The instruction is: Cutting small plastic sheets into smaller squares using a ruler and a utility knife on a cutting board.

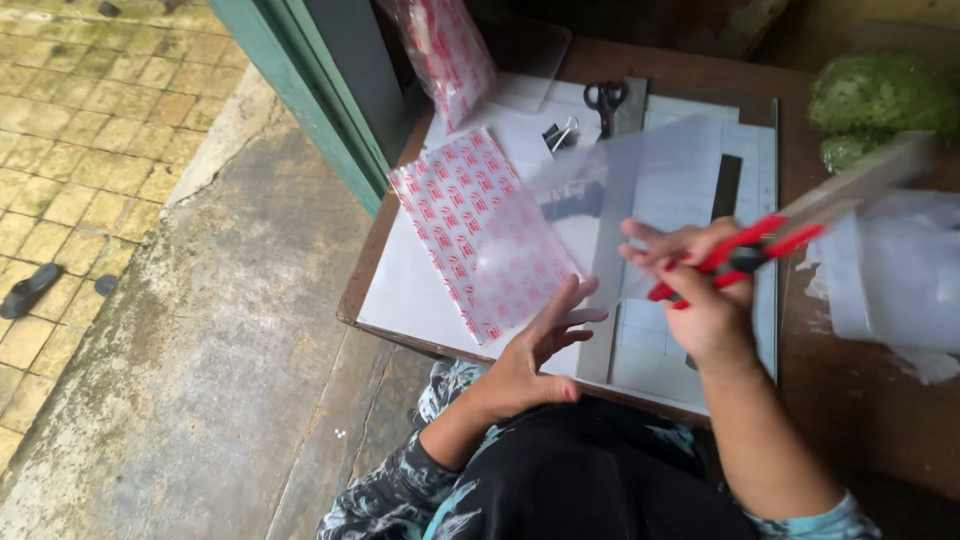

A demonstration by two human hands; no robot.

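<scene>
Nearest, left hand (pixel 535 350) spread open under clear plastic sheet (pixel 560 215) lifted above wooden table (pixel 860 400), right hand (pixel 705 290) clenched on red-handled scissors (pixel 770 245) beside it, cutting seemingly midway: printed bag (pixel 455 215) lying flat, trimmed scraps (pixel 890 285) heaped right.

One head-worn camera looks steeply down, close over the wooden table (pixel 860 400) and the lap.

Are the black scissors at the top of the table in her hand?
No, the black scissors lie untouched on the table; the right hand holds red-handled scissors.
</scene>
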